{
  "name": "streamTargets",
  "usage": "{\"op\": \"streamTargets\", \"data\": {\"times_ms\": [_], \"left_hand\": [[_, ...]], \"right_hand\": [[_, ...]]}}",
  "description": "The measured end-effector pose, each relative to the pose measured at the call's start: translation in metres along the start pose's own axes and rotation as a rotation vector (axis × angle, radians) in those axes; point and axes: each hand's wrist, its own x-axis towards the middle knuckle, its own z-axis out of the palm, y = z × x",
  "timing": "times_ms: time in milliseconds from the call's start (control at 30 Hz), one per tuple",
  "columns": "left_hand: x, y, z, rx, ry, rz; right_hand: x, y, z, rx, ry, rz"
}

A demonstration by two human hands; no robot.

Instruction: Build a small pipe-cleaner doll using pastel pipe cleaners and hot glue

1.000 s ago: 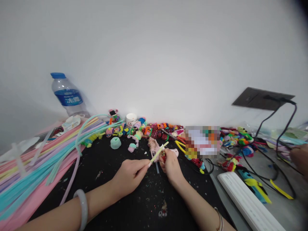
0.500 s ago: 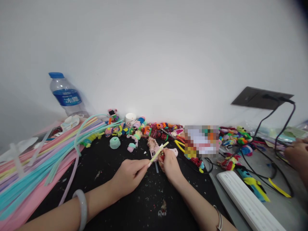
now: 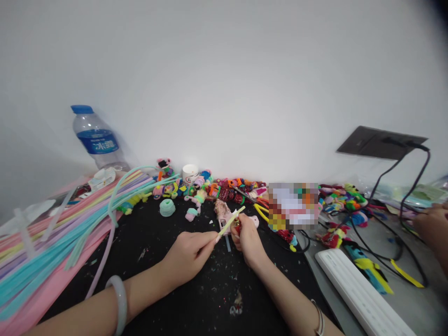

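My left hand [image 3: 189, 254] pinches the near end of a pale yellow-green pipe cleaner [image 3: 230, 222], which slants up to the right. My right hand [image 3: 249, 238] is closed around a small red and gold craft piece [image 3: 237, 226] where the pipe cleaner meets it. Both hands rest over a black mat [image 3: 182, 289] strewn with fuzz scraps. A pink fuzzy figure [image 3: 222, 210] lies just behind the hands.
Long pastel pipe cleaners [image 3: 59, 228] fan across the left. A water bottle [image 3: 95, 138] stands at the back left. A row of colourful fuzzy figures [image 3: 210, 189] lines the wall. Black cables [image 3: 392, 219], a white power strip [image 3: 360, 291] and another person's hand [image 3: 432, 224] are at the right.
My hands have stayed almost still on the pipe cleaner and craft piece. The other person's hand at the right edge has come a little further into view.
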Motion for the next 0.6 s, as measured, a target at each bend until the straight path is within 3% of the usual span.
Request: {"op": "streamTargets", "data": {"times_ms": [600], "left_hand": [[0.0014,0.0007,-0.0006,0.022,-0.002,0.021]], "right_hand": [[0.0007,0.0071,-0.0047,-0.215,0.085,-0.096]]}}
